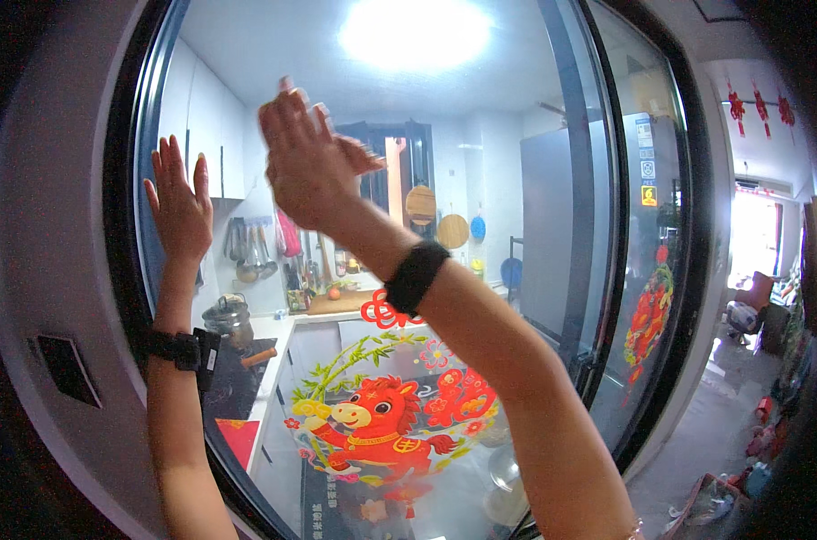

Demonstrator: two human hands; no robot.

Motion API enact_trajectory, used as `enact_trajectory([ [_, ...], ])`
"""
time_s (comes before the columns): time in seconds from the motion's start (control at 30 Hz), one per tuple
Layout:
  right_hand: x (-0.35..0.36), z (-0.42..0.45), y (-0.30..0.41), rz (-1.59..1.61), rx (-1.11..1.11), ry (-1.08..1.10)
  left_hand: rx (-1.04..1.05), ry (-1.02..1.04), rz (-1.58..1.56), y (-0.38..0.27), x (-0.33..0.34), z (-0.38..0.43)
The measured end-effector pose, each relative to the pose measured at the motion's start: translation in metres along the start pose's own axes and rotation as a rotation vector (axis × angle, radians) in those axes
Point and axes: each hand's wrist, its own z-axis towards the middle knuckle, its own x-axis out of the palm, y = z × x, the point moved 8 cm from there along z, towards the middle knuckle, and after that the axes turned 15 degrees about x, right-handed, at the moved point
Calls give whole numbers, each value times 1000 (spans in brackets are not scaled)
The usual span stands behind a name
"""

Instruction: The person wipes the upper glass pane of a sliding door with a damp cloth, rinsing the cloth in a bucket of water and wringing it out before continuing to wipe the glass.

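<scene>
A glass sliding door panel (422,88) with a dark frame fills the view before me. My left hand (182,212) is raised flat, fingers spread, near the panel's left edge. My right hand (310,158) reaches up to the glass with its palm turned toward it, slightly blurred. What looks like its reflection shows behind the fingers. Neither hand holds anything visible. Below my right forearm, a red cartoon horse sticker (388,432) decorates the glass. A black band (418,277) circles my right wrist, and a dark strapped device (182,349) sits on my left.
Through the glass appear a pot (227,320), hanging ladles (253,253), a cutting board (337,302) and a refrigerator (567,236). A second door panel (641,270) stands right. A wall switch (69,368) is at left. Assorted items (712,506) lie on the floor at lower right.
</scene>
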Motion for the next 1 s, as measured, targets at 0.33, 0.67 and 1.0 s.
enact_trajectory([
  [0.33, -21, 26, -84, -59, 33, 101, -22, 88, 27, 0, -14, 1],
  [0.67, -67, 11, -327, -298, 223, -121, -7, 120, 72, 13, -12, -2],
  [1.0, -70, 58, -425, -839, 510, 79, 36, 136, 95, 10, -15, -8],
])
